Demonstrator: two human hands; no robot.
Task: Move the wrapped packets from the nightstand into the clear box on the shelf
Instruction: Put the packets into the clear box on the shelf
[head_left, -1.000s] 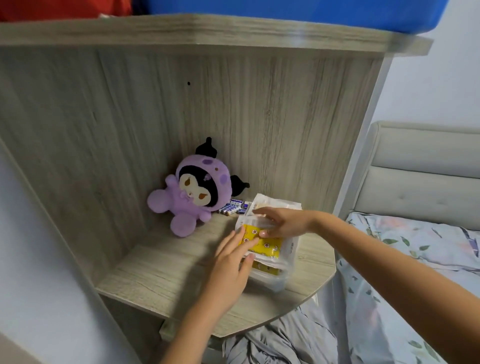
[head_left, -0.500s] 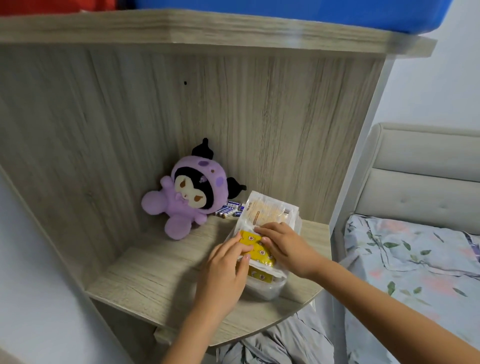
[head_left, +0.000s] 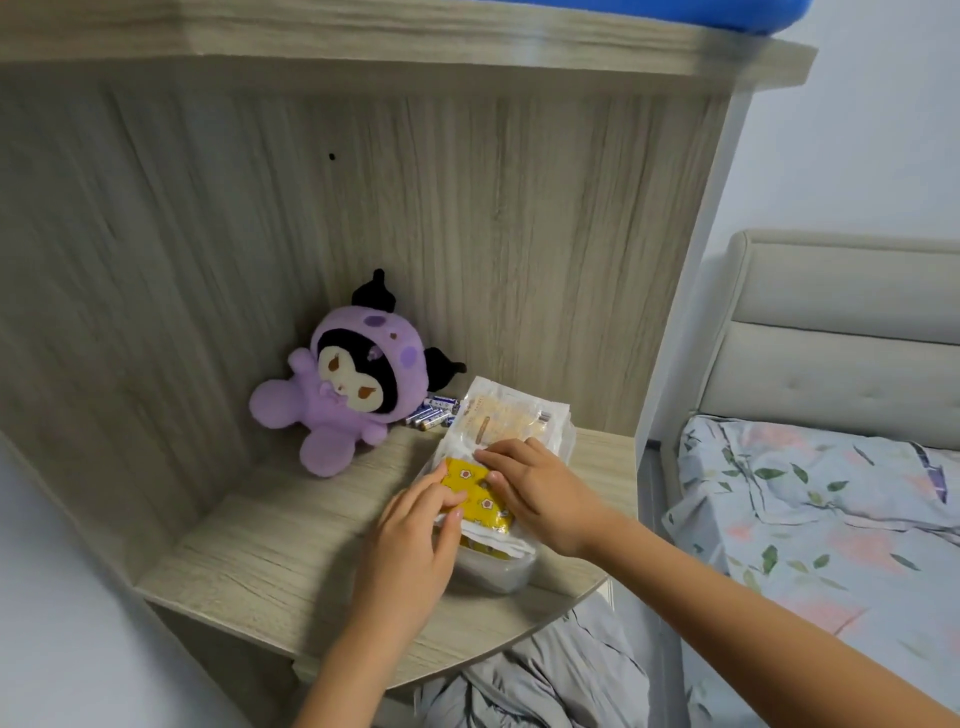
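Both hands are over the clear box (head_left: 493, 574), which sits on the wood-grain shelf (head_left: 249, 566). The left hand (head_left: 415, 545) lies flat, fingers extended, fingertips pressing the yellow packet (head_left: 475, 493) at the top of the box. The right hand (head_left: 540, 493) is likewise open-fingered, its fingertips on the same yellow packet and on the clear wrapped packets (head_left: 506, 421) stacked just beyond it — neither hand is closed around anything.

Labelling: the yellow packet carries a small flower print; no words legible. The clear wrapped packets show faint print and a tan strip, too blurred to read. The batteries (head_left: 434, 413), lying beyond the left hand's fingertips against the back panel, have blue-and-white labels, unreadable.

A purple plush toy (head_left: 348, 384) leans in the corner, well beyond the left hand. The shelf is pale grey-brown laminate with matching back and side panels and an upper board. To the right of the right hand: a bed with floral bedding (head_left: 810, 509) and a padded beige headboard (head_left: 841, 332). Grey fabric (head_left: 545, 680) lies below the forearms.
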